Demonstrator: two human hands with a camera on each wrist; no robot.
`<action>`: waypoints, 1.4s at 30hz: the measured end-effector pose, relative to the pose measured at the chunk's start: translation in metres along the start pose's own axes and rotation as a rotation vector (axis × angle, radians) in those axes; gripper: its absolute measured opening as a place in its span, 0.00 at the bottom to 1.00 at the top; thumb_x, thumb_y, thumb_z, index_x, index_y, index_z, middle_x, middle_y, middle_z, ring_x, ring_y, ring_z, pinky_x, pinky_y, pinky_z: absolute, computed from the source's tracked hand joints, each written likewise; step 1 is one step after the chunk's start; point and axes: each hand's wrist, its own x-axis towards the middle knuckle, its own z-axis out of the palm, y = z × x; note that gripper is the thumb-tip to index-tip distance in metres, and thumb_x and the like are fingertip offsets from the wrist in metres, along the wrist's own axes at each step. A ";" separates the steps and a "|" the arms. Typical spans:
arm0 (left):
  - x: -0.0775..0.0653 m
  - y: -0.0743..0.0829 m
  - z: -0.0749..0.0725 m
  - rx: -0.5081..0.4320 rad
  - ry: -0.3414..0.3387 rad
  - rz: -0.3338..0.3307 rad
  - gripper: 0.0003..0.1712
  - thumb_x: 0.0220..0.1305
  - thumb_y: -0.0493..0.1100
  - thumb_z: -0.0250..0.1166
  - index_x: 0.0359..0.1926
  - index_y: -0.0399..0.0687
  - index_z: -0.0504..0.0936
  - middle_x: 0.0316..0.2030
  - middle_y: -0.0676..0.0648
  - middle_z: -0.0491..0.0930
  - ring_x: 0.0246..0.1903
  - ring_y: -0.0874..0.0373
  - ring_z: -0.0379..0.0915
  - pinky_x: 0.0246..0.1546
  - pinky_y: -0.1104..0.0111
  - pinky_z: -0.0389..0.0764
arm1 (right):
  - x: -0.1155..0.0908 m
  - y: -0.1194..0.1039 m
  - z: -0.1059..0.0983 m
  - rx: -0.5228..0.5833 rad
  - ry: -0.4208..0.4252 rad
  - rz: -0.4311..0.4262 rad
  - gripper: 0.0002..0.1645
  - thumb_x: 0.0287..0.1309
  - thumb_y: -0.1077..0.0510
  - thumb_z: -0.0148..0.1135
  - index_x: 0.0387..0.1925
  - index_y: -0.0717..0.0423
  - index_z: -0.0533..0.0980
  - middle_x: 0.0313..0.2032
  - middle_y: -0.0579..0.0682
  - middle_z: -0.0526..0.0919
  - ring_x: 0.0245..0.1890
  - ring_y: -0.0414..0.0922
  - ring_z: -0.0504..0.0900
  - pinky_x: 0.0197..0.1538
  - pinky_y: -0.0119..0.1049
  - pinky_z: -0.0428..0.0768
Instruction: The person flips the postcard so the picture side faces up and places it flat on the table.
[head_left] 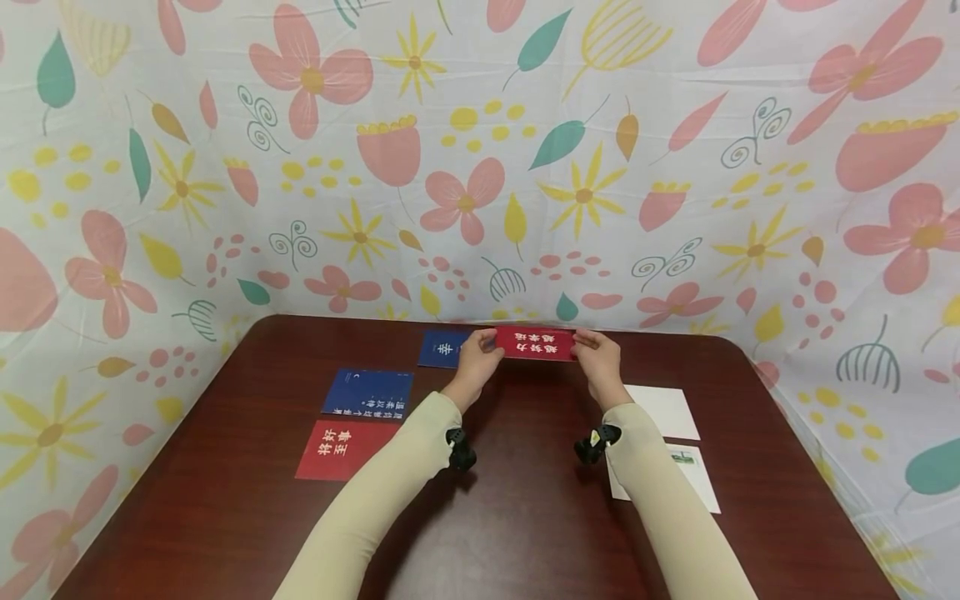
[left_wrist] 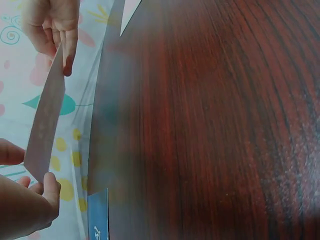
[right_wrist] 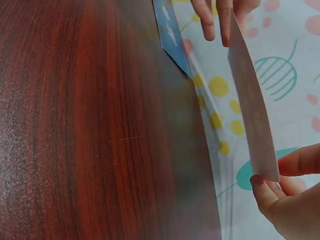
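Observation:
A red card [head_left: 536, 342] with pale Chinese characters is held up at the far edge of the table. My left hand [head_left: 478, 362] pinches its left end between thumb and fingers, and my right hand [head_left: 600, 360] pinches the right end. Seen from the left wrist, the raised card [left_wrist: 47, 120] is nearly edge-on and its face looks pale and blurred. The right wrist view shows the same card [right_wrist: 252, 107] slightly bowed and apart from the tabletop. Just left of my left hand lies a blue card [head_left: 438, 348], partly covered by that hand in the head view.
On the left of the dark wooden table [head_left: 510, 517] lie another blue card [head_left: 367, 393] and a red card [head_left: 345, 450]. To the right, a white card [head_left: 667, 412] lies above a second white card [head_left: 701, 479] with a small green picture. A flower-patterned cloth [head_left: 465, 242] hangs behind.

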 end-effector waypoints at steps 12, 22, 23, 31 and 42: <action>0.000 -0.005 0.001 0.174 0.012 0.067 0.31 0.56 0.24 0.60 0.63 0.37 0.72 0.58 0.40 0.74 0.49 0.48 0.74 0.40 0.65 0.81 | 0.000 0.003 0.002 -0.005 -0.020 -0.007 0.31 0.58 0.75 0.52 0.65 0.67 0.66 0.61 0.65 0.71 0.61 0.55 0.72 0.59 0.48 0.72; 0.005 -0.009 0.004 0.345 -0.007 0.079 0.29 0.57 0.27 0.63 0.62 0.33 0.73 0.53 0.37 0.75 0.44 0.49 0.76 0.37 0.68 0.80 | 0.007 0.008 0.000 -0.117 -0.037 0.041 0.29 0.58 0.72 0.53 0.63 0.65 0.69 0.59 0.65 0.72 0.55 0.54 0.72 0.56 0.48 0.76; 0.005 -0.010 0.005 0.350 -0.012 0.080 0.30 0.56 0.27 0.63 0.62 0.34 0.73 0.53 0.37 0.76 0.44 0.49 0.76 0.37 0.68 0.80 | 0.008 0.008 -0.001 -0.120 -0.036 0.044 0.30 0.58 0.73 0.53 0.64 0.65 0.69 0.58 0.64 0.72 0.54 0.54 0.71 0.56 0.47 0.76; 0.004 -0.009 0.014 0.425 -0.044 0.067 0.35 0.54 0.29 0.66 0.64 0.31 0.69 0.55 0.36 0.74 0.45 0.49 0.77 0.41 0.65 0.80 | 0.014 0.012 -0.003 -0.191 -0.037 0.072 0.32 0.57 0.72 0.55 0.65 0.67 0.66 0.58 0.65 0.71 0.55 0.54 0.70 0.56 0.46 0.74; 0.011 -0.020 0.020 0.585 -0.059 0.062 0.33 0.59 0.33 0.66 0.65 0.31 0.68 0.60 0.35 0.72 0.57 0.46 0.71 0.52 0.62 0.77 | 0.019 0.018 0.002 -0.341 -0.104 0.063 0.36 0.55 0.69 0.61 0.67 0.65 0.63 0.52 0.65 0.72 0.48 0.55 0.72 0.51 0.46 0.76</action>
